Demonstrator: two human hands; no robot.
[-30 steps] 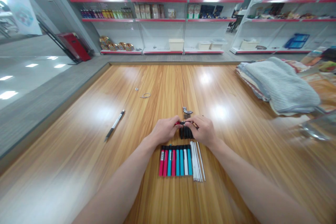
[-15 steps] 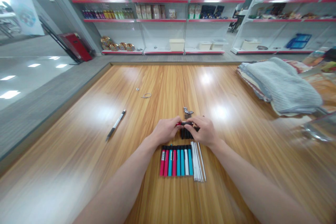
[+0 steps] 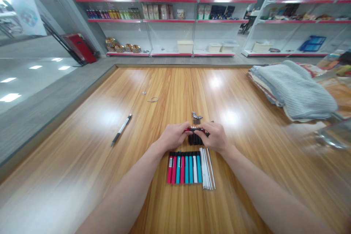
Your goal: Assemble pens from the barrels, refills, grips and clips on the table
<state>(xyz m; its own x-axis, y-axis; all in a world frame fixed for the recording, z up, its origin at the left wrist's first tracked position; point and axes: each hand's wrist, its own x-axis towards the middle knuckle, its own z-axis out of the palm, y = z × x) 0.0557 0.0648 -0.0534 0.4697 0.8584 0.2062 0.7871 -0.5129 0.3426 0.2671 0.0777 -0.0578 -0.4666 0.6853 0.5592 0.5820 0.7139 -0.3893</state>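
Observation:
A red and black pen [image 3: 195, 129] lies sideways between my two hands, partly covered by fingertips. My left hand [image 3: 174, 136] pinches its red end, while my right hand [image 3: 215, 136] grips the black end. Just beneath them is a row of short black pen grips [image 3: 195, 139], partly hidden by my right hand. Closer to me, pink, blue and white pen barrels [image 3: 182, 170] with black tops lie side by side. Slim white refills [image 3: 207, 172] lie against their right side. Beyond my hands are small silver pen tips [image 3: 196, 115] and tiny dark pieces, perhaps springs [image 3: 196, 121].
A black and silver pen [image 3: 121, 130] lies to the left. Farther back are a thin loop [image 3: 153, 99] and a small metal bit [image 3: 144, 93]. Folded striped cloths [image 3: 296, 87] and a clear container [image 3: 334, 133] occupy the right. Stocked shelves [image 3: 167, 21] stand behind the table.
My right fingers have shifted slightly on the pen, so more of its black part shows. Both hands otherwise keep their place, and the laid-out parts have not moved.

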